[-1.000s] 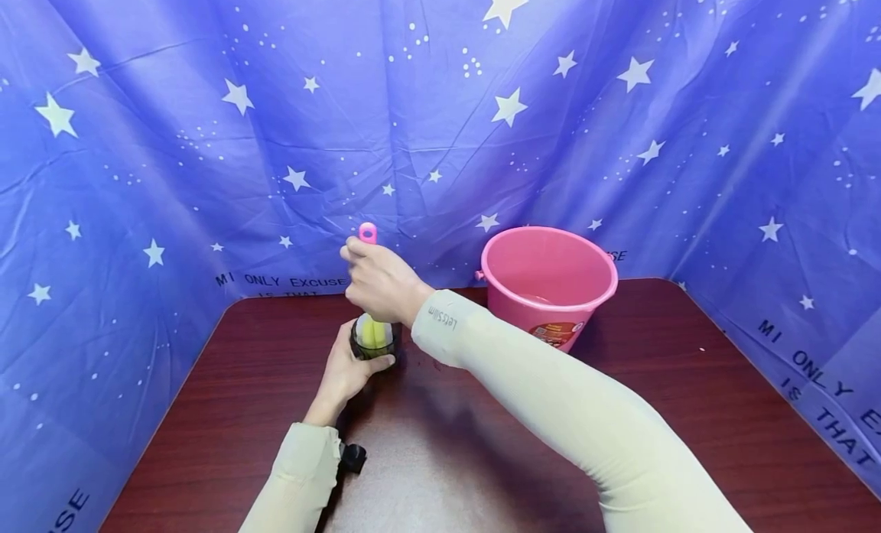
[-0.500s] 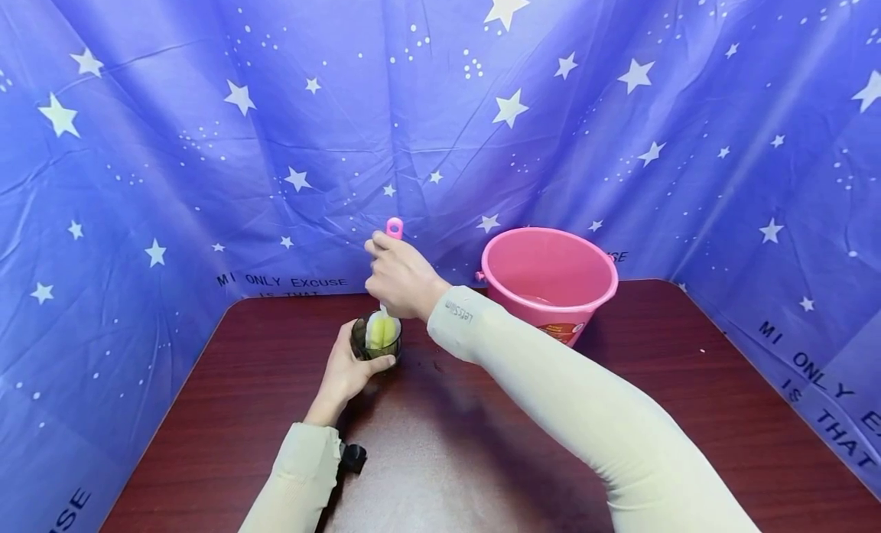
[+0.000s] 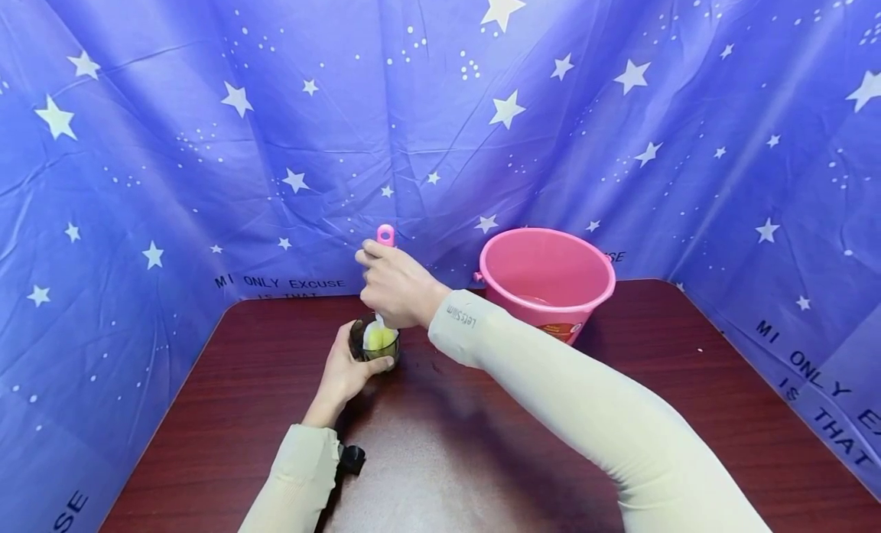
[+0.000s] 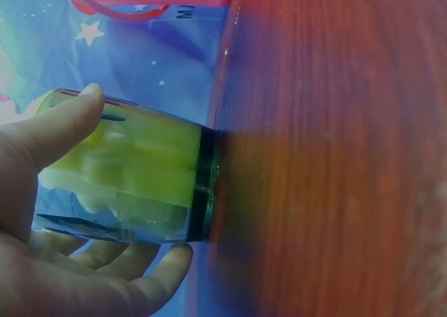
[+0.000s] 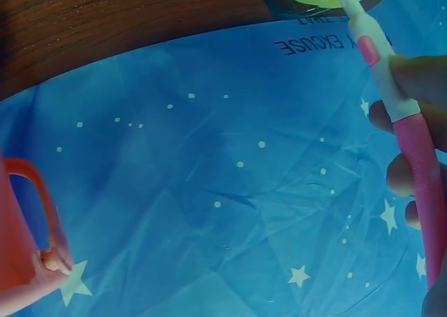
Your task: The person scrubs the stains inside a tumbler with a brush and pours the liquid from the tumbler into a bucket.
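Note:
A dark, see-through glass (image 4: 140,163) stands upright on the table, and my left hand (image 3: 346,372) grips it round the side, thumb on one face and fingers on the other. Inside the glass sits the yellow and white sponge head (image 3: 380,336) of a cup brush. My right hand (image 3: 399,284) holds the brush by its pink and white handle (image 5: 419,156), above the glass. The looped pink handle end (image 3: 385,234) sticks up past the right hand. Through the glass wall in the left wrist view, the sponge fills much of the inside.
A pink bucket (image 3: 592,300) with a red label stands at the back of the dark red wooden table (image 3: 227,418), right of the hands. A blue curtain (image 3: 385,97) with white stars hangs close behind the table's back edge.
My right hand moves the brush to the right, then slightly back left and down, its sponge shifting inside the glass. The left hand keeps the glass in about the same place.

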`<state>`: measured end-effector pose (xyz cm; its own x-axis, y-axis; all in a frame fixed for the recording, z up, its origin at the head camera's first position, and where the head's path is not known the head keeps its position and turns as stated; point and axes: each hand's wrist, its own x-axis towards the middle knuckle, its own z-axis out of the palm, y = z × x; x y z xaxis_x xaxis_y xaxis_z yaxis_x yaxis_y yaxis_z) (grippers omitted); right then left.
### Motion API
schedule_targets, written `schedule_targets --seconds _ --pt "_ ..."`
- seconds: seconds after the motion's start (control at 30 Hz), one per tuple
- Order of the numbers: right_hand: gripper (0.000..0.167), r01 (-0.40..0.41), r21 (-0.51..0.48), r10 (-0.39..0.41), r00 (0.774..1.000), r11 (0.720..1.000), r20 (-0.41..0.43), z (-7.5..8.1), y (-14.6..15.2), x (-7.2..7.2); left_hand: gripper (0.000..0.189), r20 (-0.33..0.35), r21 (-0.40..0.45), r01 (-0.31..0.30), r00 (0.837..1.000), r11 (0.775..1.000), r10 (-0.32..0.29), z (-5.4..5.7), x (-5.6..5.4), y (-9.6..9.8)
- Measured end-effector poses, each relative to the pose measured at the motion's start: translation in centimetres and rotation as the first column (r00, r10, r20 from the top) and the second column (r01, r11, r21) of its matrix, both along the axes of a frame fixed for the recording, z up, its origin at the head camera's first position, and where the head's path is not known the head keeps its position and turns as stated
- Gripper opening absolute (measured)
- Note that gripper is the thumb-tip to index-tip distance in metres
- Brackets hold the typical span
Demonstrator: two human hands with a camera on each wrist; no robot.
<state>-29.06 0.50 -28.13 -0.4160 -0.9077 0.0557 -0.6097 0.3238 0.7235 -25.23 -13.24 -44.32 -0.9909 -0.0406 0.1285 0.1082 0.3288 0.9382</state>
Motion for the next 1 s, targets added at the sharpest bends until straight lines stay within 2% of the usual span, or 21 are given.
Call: schedule_targets --seconds 0.2,0.53,0.63,0.8,1.0 --pt "0.019 -0.044 0.045 0.046 0.998 0.998 -0.044 0.0 -0.8 0.9 0.085 0.007 0.007 0.009 1.0 1.0 -0.009 0.0 0.1 -0.2" --pt "0.019 -0.089 0.11 0.104 0.985 0.99 -0.141 0.0 -2.0 1.7 0.081 -0.04 -0.016 0.025 0.999 1.0 -0.026 -0.1 0.2 -0.5" --pt "0.021 -0.087 0.12 0.106 0.981 0.989 -0.165 0.0 -2.2 1.8 0.08 -0.053 -0.012 0.022 0.998 1.0 -0.022 -0.1 0.1 -0.4" --pt "0.023 -0.057 0.12 0.079 0.98 0.991 -0.184 -0.1 -2.5 1.7 0.081 -0.037 -0.016 0.016 0.999 1.0 -0.016 0.0 0.2 -0.3" --pt "0.023 -0.016 0.092 0.033 0.982 0.996 -0.184 -0.2 -2.3 0.9 0.082 -0.013 -0.018 0.019 1.0 1.0 -0.019 0.3 0.3 -0.1"
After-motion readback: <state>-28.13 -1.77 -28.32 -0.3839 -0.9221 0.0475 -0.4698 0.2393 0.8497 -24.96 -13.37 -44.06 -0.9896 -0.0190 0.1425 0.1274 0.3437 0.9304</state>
